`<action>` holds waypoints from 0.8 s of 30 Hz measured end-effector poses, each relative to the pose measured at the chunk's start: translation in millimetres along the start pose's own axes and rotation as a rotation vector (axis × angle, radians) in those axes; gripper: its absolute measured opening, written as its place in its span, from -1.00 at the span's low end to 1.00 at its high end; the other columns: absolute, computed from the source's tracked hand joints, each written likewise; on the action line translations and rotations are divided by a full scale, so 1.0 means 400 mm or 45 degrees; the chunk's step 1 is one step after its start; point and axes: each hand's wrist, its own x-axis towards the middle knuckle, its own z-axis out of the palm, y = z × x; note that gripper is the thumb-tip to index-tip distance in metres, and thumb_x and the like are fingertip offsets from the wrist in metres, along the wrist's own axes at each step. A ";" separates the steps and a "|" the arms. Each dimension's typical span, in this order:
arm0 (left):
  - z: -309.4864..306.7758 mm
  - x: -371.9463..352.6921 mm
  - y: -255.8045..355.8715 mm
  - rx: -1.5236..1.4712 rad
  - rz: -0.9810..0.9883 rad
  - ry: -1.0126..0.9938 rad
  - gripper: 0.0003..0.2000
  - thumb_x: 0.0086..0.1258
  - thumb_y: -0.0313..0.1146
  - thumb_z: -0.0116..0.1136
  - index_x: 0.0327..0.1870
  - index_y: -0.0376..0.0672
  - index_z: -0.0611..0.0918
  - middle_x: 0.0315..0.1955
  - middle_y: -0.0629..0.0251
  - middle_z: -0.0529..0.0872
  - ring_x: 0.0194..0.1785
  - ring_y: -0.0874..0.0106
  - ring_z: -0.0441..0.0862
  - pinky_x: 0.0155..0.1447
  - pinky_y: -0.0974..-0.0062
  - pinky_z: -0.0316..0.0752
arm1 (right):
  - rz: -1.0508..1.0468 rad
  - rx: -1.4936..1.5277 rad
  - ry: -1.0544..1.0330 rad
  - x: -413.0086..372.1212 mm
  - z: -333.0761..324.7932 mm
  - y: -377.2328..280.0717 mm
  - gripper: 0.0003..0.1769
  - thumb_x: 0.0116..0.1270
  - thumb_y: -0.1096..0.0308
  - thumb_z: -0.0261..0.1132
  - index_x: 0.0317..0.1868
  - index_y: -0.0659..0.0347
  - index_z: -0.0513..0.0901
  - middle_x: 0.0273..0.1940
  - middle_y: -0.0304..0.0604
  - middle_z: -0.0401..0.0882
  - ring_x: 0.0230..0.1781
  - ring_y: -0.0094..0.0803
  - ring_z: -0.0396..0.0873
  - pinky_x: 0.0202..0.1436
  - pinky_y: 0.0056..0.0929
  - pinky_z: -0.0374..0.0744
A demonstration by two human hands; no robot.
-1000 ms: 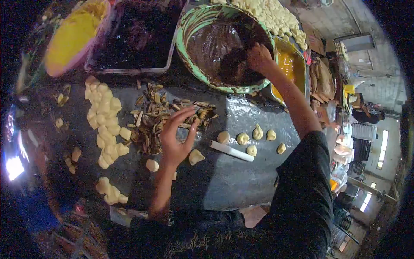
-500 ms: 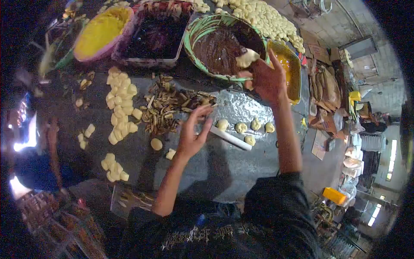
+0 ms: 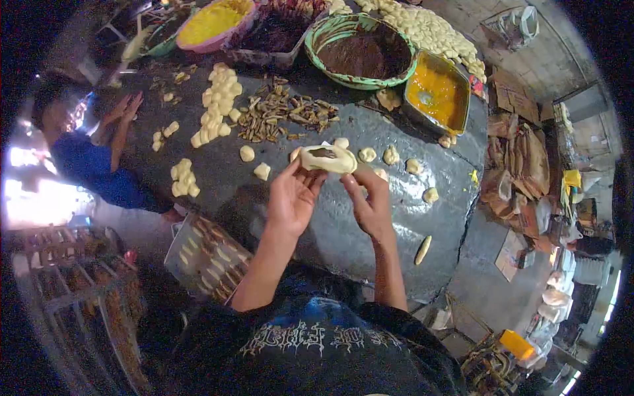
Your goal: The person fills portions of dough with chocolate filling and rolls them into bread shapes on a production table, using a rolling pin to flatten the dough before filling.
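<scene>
Holding one flattened dough piece (image 3: 328, 158) between both hands, above the tabletop (image 3: 356, 264), not touching it.

- Position: dough sits at the fingertips, on the far side of both palms, away from the body. Dark smear of filling shows on its top face, toward the left end.
- Long axis: runs left-right across the view, roughly level.
- Left hand (image 3: 292, 198): fingers curled up, pinching the left end, and it seems to carry more of the piece. Right hand (image 3: 370, 204): fingertips pinching the right end from below. Both closed on it; neither clearly nearer.

Counts, as far as I can tell:
- 1 green bowl (image 3: 363, 49) of brown paste, far side, ahead of the hands.
- 1 orange tray (image 3: 438, 92) right of it.
- 1 pink bowl (image 3: 211, 23) of yellow filling, far left.
- 6 small dough lumps (image 3: 391, 156) just beyond and right of the hands, 2 more (image 3: 247, 153) to the left.
- 1 long roll (image 3: 422, 249) near the right edge.
- 1 heap of brown strips (image 3: 277, 115), 1 long heap of dough pieces (image 3: 218, 105).

Another person (image 3: 86, 165) in blue stands at the left edge.
</scene>
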 end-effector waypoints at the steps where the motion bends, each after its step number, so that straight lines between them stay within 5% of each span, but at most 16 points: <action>1: -0.002 -0.025 -0.015 -0.180 0.040 -0.109 -0.68 0.64 -0.28 -0.06 0.20 -0.32 0.54 0.12 0.11 0.69 0.13 0.27 0.70 0.23 0.29 0.71 | -0.175 -0.135 0.021 -0.016 -0.001 -0.004 -0.59 0.46 0.27 0.30 0.18 0.37 0.65 0.26 0.10 0.62 0.10 -0.08 0.68 0.29 -0.24 0.54; 2: -0.004 -0.048 -0.022 -0.272 0.053 -0.129 -0.68 0.63 -0.28 -0.04 0.20 -0.32 0.55 0.13 0.08 0.68 0.15 0.24 0.70 0.24 0.26 0.69 | -0.345 -0.271 0.043 -0.038 -0.002 -0.007 -0.57 0.44 0.27 0.32 0.22 0.34 0.64 0.30 0.09 0.60 0.13 -0.08 0.67 0.34 -0.22 0.51; 6: -0.016 -0.109 0.002 -0.711 0.158 -0.290 -0.67 0.60 -0.38 -0.09 0.20 -0.42 0.54 0.14 -0.05 0.69 0.19 0.15 0.70 0.22 0.14 0.72 | -0.140 -0.052 -0.057 -0.124 0.017 -0.057 -0.46 0.40 0.25 0.37 0.36 0.17 0.56 0.39 0.00 0.51 -0.02 -0.13 0.72 0.10 -0.26 0.64; 7: -0.023 -0.115 0.026 -0.799 0.148 -0.410 -0.68 0.59 -0.42 -0.09 0.20 -0.43 0.54 0.15 -0.04 0.68 0.18 0.16 0.70 0.20 0.18 0.73 | -0.175 -0.094 -0.055 -0.138 0.021 -0.051 -0.43 0.39 0.25 0.37 0.39 0.13 0.52 0.38 -0.01 0.53 -0.09 -0.20 0.73 -0.05 -0.32 0.67; 12: -0.005 -0.158 0.122 -1.087 0.038 -0.845 -0.67 0.54 -0.46 0.13 0.25 -0.36 0.53 0.17 -0.01 0.65 0.19 0.24 0.67 0.26 0.32 0.72 | 0.000 -0.104 -0.053 -0.152 0.026 0.048 -0.56 0.42 0.26 0.35 0.27 0.15 0.63 0.23 -0.05 0.68 -0.15 -0.32 0.73 -0.12 -0.37 0.64; 15: -0.044 -0.147 0.178 -0.876 0.359 -0.688 -0.64 0.55 -0.42 0.13 0.30 -0.32 0.50 0.22 0.04 0.63 0.25 0.22 0.64 0.36 0.27 0.64 | 0.093 -0.159 0.005 -0.103 0.040 0.103 -0.64 0.45 0.24 0.35 0.17 0.19 0.70 0.01 -0.11 0.78 -0.23 -0.39 0.69 -0.17 -0.39 0.62; 18: -0.115 -0.118 0.233 -0.564 0.683 -0.231 -0.60 0.54 -0.36 0.19 0.34 -0.18 0.52 0.27 0.11 0.60 0.33 0.18 0.56 0.37 0.23 0.61 | 0.129 -0.185 0.032 -0.004 0.079 0.144 -0.68 0.51 0.24 0.29 0.16 0.17 0.72 -0.24 -0.12 0.77 -0.27 -0.51 0.68 -0.17 -0.45 0.61; 19: -0.153 -0.096 0.257 -0.573 0.656 -0.383 -0.56 0.55 -0.34 0.17 0.39 -0.20 0.46 0.32 0.12 0.56 0.40 0.12 0.50 0.51 0.13 0.45 | 0.264 -0.231 -0.052 0.047 0.093 0.135 -0.68 0.52 0.25 0.28 0.16 0.19 0.72 -0.23 -0.13 0.77 -0.25 -0.50 0.69 -0.16 -0.45 0.63; 24: -0.273 0.011 0.395 -0.619 0.579 -0.411 -0.53 0.55 -0.35 0.16 0.42 -0.25 0.42 0.37 0.08 0.51 0.44 0.13 0.46 0.55 0.11 0.40 | -0.129 -0.344 -0.080 0.305 0.268 0.250 -0.78 0.43 0.38 0.34 0.02 0.26 0.74 -0.19 -0.06 0.79 -0.27 -0.35 0.76 -0.12 -0.37 0.67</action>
